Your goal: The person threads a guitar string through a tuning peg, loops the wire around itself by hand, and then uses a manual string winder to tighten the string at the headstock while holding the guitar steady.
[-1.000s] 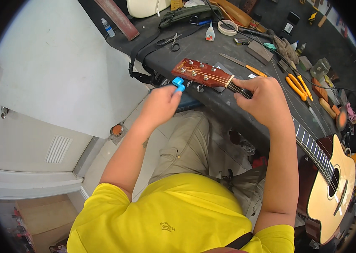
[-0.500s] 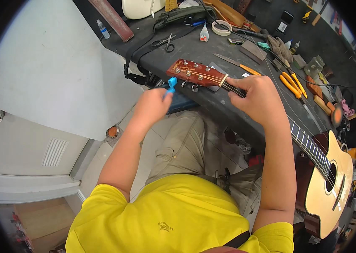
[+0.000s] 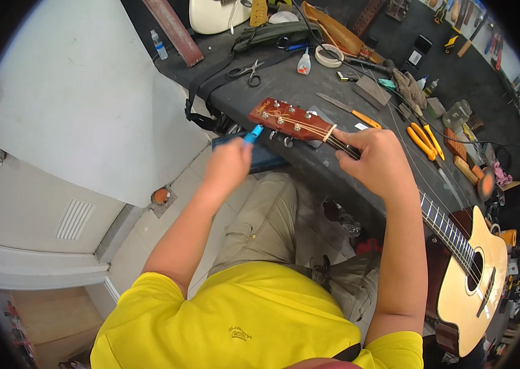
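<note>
A person in a yellow shirt [image 3: 229, 317], seen from above, stands at a cluttered black tabletop [image 3: 291, 89] with an acoustic guitar [image 3: 457, 295]. The guitar runs diagonally: its pale body is at lower right, and its reddish-brown headstock [image 3: 280, 117] lies near the tabletop's front edge, pointing up and left. The right hand [image 3: 378, 158] has its grip closed around the neck [image 3: 448, 227], thumb and fingers just below the cream nut [image 3: 330, 133]. The left hand [image 3: 228, 165], slightly blurred, has a narrow grip, holding a small bright blue tool [image 3: 253, 133]. The tool's tip is at the headstock's near edge, by the metal tuning keys [image 3: 288, 142]; whether it sits over one is too small to tell. Beyond the headstock are dark-handled scissors [image 3: 249, 72], a small white bottle [image 3: 304, 63] and a roll of pale tape [image 3: 329, 56]. Right of these lie a knife [image 3: 366, 119] with an orange handle and, farther right, orange-handled pliers [image 3: 421, 142]. A white door panel [image 3: 88, 92] fills the upper left.
</note>
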Demonstrator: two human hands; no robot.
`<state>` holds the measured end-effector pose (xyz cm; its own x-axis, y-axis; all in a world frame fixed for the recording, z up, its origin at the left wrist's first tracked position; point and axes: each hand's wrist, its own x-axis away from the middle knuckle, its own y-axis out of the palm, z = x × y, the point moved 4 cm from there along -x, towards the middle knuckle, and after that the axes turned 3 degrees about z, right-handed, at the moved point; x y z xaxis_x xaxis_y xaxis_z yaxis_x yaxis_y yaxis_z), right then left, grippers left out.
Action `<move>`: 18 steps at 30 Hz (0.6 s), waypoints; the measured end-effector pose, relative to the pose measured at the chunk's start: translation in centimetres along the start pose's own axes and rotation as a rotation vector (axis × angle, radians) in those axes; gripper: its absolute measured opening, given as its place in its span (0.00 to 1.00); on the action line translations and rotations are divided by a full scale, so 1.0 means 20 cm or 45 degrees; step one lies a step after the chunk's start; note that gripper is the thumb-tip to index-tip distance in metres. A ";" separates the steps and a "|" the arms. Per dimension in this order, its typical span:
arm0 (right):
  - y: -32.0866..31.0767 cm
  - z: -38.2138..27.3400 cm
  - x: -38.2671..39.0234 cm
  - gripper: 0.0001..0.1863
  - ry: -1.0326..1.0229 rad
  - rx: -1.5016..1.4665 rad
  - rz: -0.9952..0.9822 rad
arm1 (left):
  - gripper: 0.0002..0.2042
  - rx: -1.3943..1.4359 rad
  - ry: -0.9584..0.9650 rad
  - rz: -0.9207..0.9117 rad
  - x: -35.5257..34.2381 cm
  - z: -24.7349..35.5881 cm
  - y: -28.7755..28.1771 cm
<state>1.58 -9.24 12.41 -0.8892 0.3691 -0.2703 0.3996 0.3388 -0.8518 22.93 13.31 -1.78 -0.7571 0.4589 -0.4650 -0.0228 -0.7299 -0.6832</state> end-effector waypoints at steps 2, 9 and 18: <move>0.00 0.01 0.00 0.25 -0.007 0.007 -0.005 | 0.12 0.147 0.144 -0.313 0.05 0.13 0.02; -0.01 0.00 0.00 0.25 -0.007 0.023 -0.014 | 0.14 0.149 0.007 -0.237 0.00 0.08 -0.01; -0.02 -0.01 0.00 0.26 -0.054 0.085 -0.043 | 0.15 0.038 -0.087 -0.394 -0.02 0.00 0.05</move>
<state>1.58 -9.13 12.81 -0.9112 0.3208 -0.2585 0.3547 0.2916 -0.8883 23.21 12.44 -2.34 -0.7531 0.6274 -0.1981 -0.2775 -0.5759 -0.7690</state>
